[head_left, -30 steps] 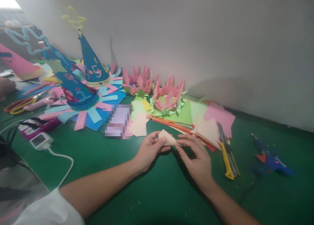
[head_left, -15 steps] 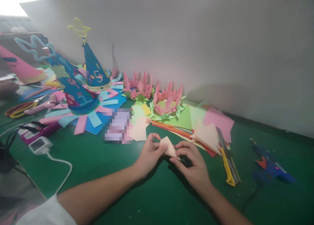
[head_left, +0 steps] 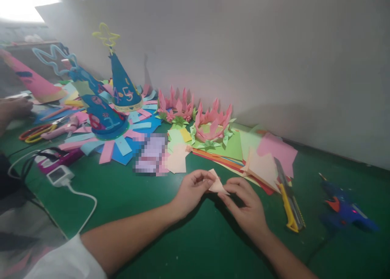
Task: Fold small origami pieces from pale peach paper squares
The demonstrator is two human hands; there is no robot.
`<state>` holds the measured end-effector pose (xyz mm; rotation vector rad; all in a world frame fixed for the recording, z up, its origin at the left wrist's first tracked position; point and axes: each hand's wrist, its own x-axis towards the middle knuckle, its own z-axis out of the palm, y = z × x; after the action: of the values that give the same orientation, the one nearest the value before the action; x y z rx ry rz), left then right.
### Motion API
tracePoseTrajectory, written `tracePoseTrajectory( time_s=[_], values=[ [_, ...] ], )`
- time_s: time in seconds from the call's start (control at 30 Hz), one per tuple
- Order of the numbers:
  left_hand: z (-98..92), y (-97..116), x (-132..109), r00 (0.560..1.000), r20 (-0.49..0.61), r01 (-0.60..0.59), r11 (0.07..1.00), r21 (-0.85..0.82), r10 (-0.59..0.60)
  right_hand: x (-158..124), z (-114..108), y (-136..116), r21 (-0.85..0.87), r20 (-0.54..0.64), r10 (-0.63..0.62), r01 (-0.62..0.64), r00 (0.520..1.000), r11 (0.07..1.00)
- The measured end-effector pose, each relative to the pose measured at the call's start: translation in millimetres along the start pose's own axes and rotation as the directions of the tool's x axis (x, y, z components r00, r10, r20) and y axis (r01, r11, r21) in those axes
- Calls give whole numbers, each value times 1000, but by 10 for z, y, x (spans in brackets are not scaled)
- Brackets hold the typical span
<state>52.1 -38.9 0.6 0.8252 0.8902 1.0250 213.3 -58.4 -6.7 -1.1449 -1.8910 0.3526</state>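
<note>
Between my hands is a small piece of pale peach paper (head_left: 217, 184), folded to a point. My left hand (head_left: 194, 189) pinches its left side between thumb and fingers. At the lower right corner, the fingertips and thumb of my right hand (head_left: 245, 200) grip the paper. Both hands hold it just above the green table (head_left: 158, 238). Beyond them stand two pink paper crowns with green leaves; the nearer crown (head_left: 213, 122) rests on stacked coloured sheets (head_left: 228, 145). More peach paper (head_left: 262, 169) lies to the right.
A yellow box cutter (head_left: 289, 208) and a blue glue gun (head_left: 347, 210) lie at right. Blue cone hats (head_left: 123, 82), scissors (head_left: 36, 135), a power strip (head_left: 57, 159) and a white cable (head_left: 91, 214) occupy the left. Another person's hand (head_left: 16, 108) shows at the far left. A wall backs the table.
My left fingers have moved over the upper part of the paper, covering more of it. The whole view has shifted slightly, and the other person's hand shows more.
</note>
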Motion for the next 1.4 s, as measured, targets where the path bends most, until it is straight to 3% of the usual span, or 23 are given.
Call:
tracePoseTrajectory(
  time_s=[0.33,0.7,0.87,1.13,1.4],
  values=[
    [-33,-51,16,1000,12,-20,998,56,19,-23,10,9,30,81,36,-39,996,999],
    [-40,-149,23,999,41,-14,994,108,10,-6,-1,-6,13,87,54,-55,995,998],
    [-47,-150,3,996,73,-54,988,144,44,-18,13,9,27,88,86,-89,992,996],
    [-30,-110,-54,985,117,-163,924,345,130,-26,8,5,40,106,109,-114,988,993],
    [-28,-111,-74,969,129,-243,888,391,209,-26,7,6,34,83,151,-154,985,988]
  ],
)
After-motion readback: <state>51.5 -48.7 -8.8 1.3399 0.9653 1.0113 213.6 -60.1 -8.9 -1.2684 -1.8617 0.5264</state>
